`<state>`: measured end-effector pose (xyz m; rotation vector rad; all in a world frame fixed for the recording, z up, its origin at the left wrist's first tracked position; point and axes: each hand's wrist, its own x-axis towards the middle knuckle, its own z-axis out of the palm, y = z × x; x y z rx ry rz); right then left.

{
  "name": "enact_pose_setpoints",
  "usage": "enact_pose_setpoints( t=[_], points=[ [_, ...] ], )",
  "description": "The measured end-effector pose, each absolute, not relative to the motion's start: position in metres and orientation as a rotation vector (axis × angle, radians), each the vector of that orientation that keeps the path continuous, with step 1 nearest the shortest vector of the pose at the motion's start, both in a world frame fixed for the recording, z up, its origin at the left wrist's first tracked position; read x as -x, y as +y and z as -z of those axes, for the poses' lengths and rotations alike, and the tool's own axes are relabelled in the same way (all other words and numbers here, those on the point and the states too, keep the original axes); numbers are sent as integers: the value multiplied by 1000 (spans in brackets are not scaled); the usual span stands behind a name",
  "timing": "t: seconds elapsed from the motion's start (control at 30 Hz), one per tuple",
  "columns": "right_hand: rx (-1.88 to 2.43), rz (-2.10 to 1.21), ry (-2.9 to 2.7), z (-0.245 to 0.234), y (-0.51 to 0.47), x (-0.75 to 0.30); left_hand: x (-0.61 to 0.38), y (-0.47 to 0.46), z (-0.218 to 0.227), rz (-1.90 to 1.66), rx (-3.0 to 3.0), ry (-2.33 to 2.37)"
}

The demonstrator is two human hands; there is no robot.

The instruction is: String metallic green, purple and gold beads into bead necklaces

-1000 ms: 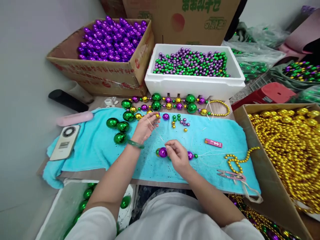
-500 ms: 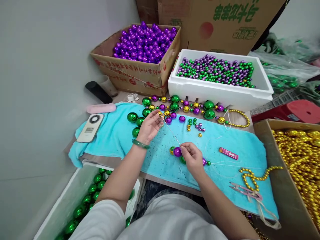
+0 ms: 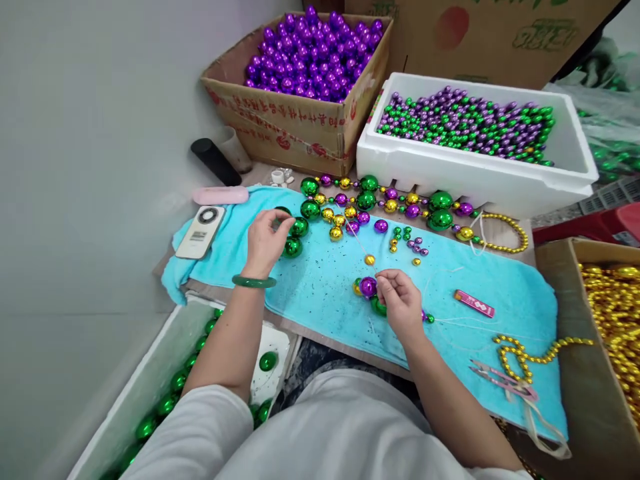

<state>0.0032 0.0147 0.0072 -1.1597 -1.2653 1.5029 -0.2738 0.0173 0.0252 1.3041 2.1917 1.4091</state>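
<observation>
My right hand [image 3: 400, 300] is closed in a pinch on a thin white string [image 3: 356, 235], which rises straight from my fingertips toward the upper left. A gold bead [image 3: 369, 260] sits on that string, just above the fingers. Below them on the towel lies a short beaded part with a purple bead [image 3: 368, 287] and a green bead [image 3: 379, 306], partly covered by my hand. My left hand [image 3: 267, 243], a green bangle on its wrist, has its fingers curled together at a green bead [image 3: 283, 211]. The fingers partly hide it, so its hold is unclear. More green beads [image 3: 293, 247] lie beside the thumb.
A blue towel [image 3: 330, 313] covers the table. Finished-looking bead strands [image 3: 367, 200] lie along its back edge. Behind stand a carton [image 3: 290, 133] of purple beads and a white foam box [image 3: 470, 160]. A lighter [image 3: 474, 303] and snips [image 3: 503, 380] lie right, a phone [image 3: 200, 233] left.
My left hand has let go of the string's upper end and moved left to the green beads. A gold bead now sits lower on the string. The view has shifted slightly.
</observation>
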Motion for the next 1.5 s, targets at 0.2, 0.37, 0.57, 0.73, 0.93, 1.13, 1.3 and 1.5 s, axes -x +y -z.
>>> enact_pose_setpoints(
  t=[0.2,0.37,0.57,0.73,0.93,1.13,1.3,1.5],
  points=[
    [1136,-1523,-1306,-2,17,0,284,-13,12,-1017,-1166,2255],
    [1118,-1516,-1373,-3,15,2,265,-13,2,-1392,-737,1721],
    [1134,-1529,-1492,4,5,-1,254,1,-19,-1669,-109,993],
    [1157,-1516,-1543,7,1,-3,244,10,-26,-1717,-104,877],
    [1161,-1499,-1579,2,2,-1,236,12,-30,-1722,-127,897],
    [1165,-1489,-1568,1,3,0,234,12,-30,-1730,-131,898],
    [1159,-1470,-1568,-1,3,-2,233,14,-29,-1754,-160,905],
    [1139,-1457,-1562,-1,3,0,225,10,-30,-1710,-320,912]
  ],
)
